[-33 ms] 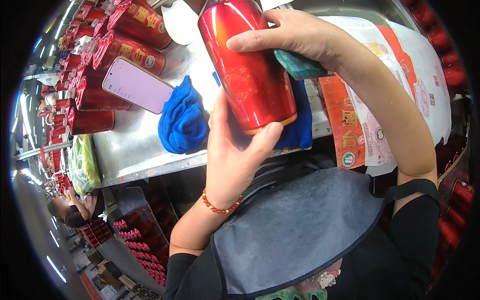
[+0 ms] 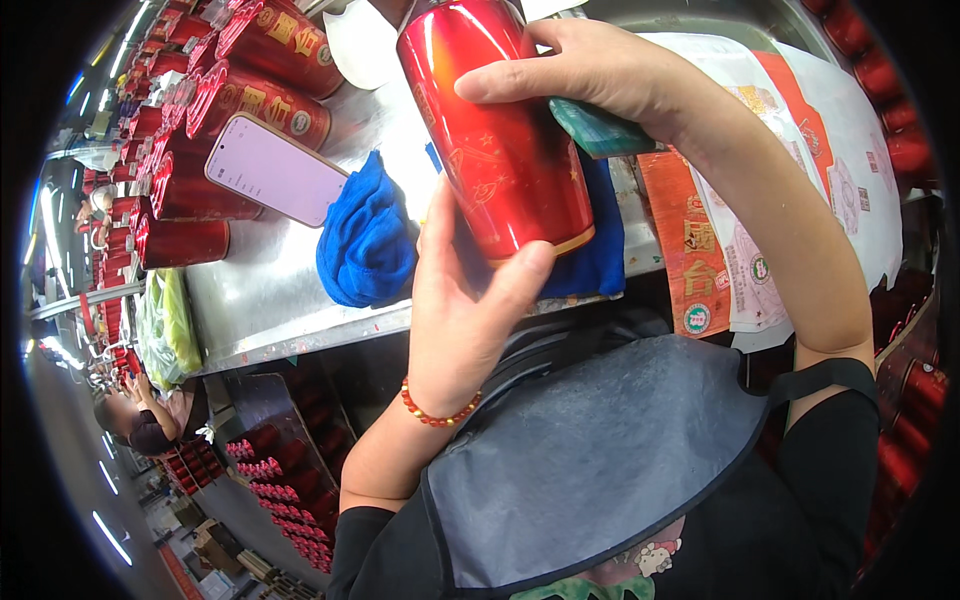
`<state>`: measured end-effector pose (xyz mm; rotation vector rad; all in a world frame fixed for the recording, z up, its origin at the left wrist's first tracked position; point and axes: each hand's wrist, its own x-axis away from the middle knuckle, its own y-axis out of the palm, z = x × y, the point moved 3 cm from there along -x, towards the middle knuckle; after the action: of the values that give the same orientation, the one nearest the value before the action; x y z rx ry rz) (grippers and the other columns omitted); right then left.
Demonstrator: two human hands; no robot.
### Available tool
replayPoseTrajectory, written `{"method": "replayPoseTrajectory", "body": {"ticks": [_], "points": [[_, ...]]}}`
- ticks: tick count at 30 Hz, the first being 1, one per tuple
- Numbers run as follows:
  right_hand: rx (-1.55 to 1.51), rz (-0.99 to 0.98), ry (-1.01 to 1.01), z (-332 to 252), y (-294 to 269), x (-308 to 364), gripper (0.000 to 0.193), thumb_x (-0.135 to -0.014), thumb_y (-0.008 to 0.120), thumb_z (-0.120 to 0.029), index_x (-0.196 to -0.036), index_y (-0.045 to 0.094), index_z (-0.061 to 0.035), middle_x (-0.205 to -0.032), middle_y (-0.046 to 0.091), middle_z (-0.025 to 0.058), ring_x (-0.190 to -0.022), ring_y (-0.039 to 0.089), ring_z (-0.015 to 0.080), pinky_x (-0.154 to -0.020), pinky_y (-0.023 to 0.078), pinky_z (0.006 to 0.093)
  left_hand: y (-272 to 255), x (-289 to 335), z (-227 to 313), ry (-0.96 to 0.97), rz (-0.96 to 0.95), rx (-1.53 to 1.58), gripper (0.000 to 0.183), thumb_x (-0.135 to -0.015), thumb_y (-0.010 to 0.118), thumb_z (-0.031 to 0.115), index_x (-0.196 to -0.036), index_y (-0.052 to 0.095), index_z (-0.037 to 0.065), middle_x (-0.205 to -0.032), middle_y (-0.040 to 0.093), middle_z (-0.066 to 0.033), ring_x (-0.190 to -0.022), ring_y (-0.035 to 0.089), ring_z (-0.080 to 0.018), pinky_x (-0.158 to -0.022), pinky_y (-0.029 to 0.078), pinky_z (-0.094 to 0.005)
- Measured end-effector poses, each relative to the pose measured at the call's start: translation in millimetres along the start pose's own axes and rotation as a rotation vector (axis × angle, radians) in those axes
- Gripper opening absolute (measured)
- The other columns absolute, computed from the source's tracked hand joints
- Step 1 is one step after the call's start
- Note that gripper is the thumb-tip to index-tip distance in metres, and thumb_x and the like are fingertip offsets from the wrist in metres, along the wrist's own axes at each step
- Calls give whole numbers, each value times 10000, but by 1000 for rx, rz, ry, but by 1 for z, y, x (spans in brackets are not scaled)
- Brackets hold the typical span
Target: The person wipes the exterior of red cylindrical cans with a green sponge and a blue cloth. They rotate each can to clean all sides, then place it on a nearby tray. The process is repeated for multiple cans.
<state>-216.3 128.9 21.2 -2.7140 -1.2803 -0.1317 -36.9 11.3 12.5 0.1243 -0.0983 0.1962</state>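
A glossy red bottle with gold line drawings and a gold rim at its base leans over the worktable. My right hand grips its right side, the thumb laid across the front. A folded teal-green piece of cloth or film shows under that palm. My left hand, with a beaded bracelet at the wrist, cups the bottle's base. Its thumb rests at the gold rim, and its fingers are partly hidden behind the bottle. Blue cloth lies under the bottle, and a crumpled blue cloth sits left of my left hand.
A phone with a lit screen leans by several red bottles on the left. Printed red and white sheets lie at the right. A pale green plastic bag hangs at the table's left end; a person sits beyond it.
My left hand has shifted slightly to the left along the bottle's base, its thumb with it. The bottle and my right hand have barely moved.
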Motion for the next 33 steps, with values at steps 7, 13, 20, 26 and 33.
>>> {"method": "replayPoseTrajectory", "body": {"ticks": [7,13,20,26,33], "points": [[-19,7,32,-5,0,7,953,-736,858,-616,-1349,551,47,-1204,696,208,-1086,715,290,-948,585,376,-42,15,-30,329,61,-283,552,-987,577,33,-1513,432,-51,-1518,493,-163,-1383,488,-260,-1158,374,-384],[-12,-33,66,-8,3,8,958,-768,838,-603,-1399,493,29,-1260,669,208,-1165,682,301,-993,560,383,-24,41,-16,827,164,-791,407,-789,671,-109,-1180,729,-11,-1180,728,-187,-1101,670,-335,-976,534,-396],[-40,77,79,-8,8,9,823,-758,875,-547,-1273,624,44,-1133,729,164,-967,740,204,-869,602,330,-1,36,-6,1019,17,-1060,444,-660,796,-18,-1075,825,137,-1118,701,-44,-1144,615,-275,-904,551,-371],[-15,40,132,-1,-10,5,803,-775,836,-628,-1212,642,17,-962,706,98,-802,693,123,-687,568,280,-3,37,-19,1064,109,-963,409,-751,739,34,-1156,776,81,-1197,683,-57,-1164,621,-284,-922,579,-371],[-160,68,169,15,-10,-2,684,-788,824,-598,-1135,678,-26,-853,700,36,-700,670,84,-588,530,214,-15,40,-12,939,103,-832,429,-724,746,-76,-1133,769,52,-1199,719,-96,-1084,679,-306,-907,586,-362]]}}
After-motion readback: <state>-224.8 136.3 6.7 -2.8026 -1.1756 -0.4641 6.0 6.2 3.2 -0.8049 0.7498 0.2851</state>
